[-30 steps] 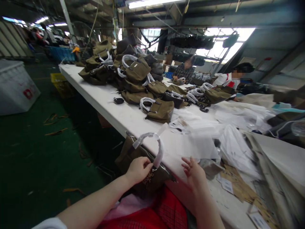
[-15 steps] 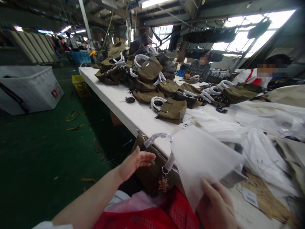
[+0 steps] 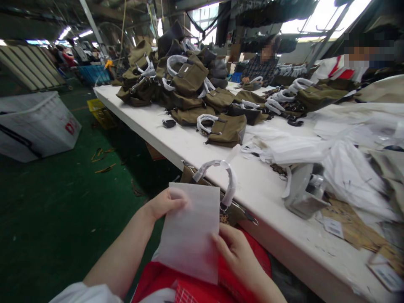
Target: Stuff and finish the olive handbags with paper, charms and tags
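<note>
Both hands are pinching a white foam sheet (image 3: 191, 231): the left hand (image 3: 164, 204) gripping its ten o'clock corner, the right hand (image 3: 235, 252) its three o'clock edge, below the wrapped bag handle (image 3: 221, 176).

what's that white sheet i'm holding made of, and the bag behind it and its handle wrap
White sheet: looks like thin foam or tissue wrap, matte, slightly translucent, held flat by left hand and right hand.
Bag: olive woven fabric, probably canvas, matte.
Handle wrap: glossy clear plastic film over white padding.
</note>
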Tool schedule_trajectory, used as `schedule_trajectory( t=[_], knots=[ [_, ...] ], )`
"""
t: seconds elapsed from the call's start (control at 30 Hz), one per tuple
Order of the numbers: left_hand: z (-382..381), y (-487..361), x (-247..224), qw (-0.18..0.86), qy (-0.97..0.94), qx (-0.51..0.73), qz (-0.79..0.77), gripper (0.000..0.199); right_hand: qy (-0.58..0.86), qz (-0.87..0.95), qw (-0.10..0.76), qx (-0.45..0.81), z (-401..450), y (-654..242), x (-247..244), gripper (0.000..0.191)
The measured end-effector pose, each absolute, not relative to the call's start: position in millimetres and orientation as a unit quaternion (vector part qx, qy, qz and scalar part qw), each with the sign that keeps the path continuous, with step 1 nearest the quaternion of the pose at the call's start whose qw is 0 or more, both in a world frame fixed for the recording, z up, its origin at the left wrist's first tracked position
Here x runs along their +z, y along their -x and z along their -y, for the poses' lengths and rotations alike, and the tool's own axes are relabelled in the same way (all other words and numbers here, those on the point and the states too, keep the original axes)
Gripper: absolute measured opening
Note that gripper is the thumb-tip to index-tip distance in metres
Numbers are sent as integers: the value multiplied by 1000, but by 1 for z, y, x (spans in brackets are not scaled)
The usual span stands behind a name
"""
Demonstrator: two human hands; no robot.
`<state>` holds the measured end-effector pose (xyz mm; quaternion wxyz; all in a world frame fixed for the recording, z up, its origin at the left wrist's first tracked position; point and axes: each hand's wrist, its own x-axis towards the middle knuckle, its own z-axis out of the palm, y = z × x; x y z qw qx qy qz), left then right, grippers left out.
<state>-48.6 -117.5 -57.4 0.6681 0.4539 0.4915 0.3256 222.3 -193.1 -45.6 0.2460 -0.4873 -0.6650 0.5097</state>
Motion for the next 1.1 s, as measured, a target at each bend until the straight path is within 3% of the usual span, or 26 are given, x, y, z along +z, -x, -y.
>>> schedule_trajectory(
  t=[0.13, 0.23, 0.37, 0.53, 0.67, 0.73, 0.93, 1.1],
  knots=[
    [108, 83, -46, 587, -536, 283, -537, 47, 682, 692, 183, 149, 176, -229, -79, 38],
    [100, 89, -44, 591, -607, 175, -502, 41, 682, 711, 163, 53, 167, -223, -98, 43],
    [92, 69, -59, 550, -687, 83, -468, 28, 682, 717, 139, 27, 163, -210, -102, 21],
    [82, 30, -74, 548, -723, 81, -413, 30, 720, 651, 164, 173, 151, -229, -96, 15],
    [76, -5, -72, 532, -723, 36, -439, 25, 603, 490, 346, 526, 140, -247, -93, 25],
    [76, -24, -69, 521, -717, 22, -463, 19, 519, 402, 397, 642, 139, -246, -92, 32],
    [76, -56, -64, 533, -680, 21, -503, 16, 523, 418, 396, 628, 145, -244, -90, 38],
    [67, -50, -59, 539, -663, 31, -520, 8, 456, 324, 386, 733, 139, -267, -70, 30]
  ],
)
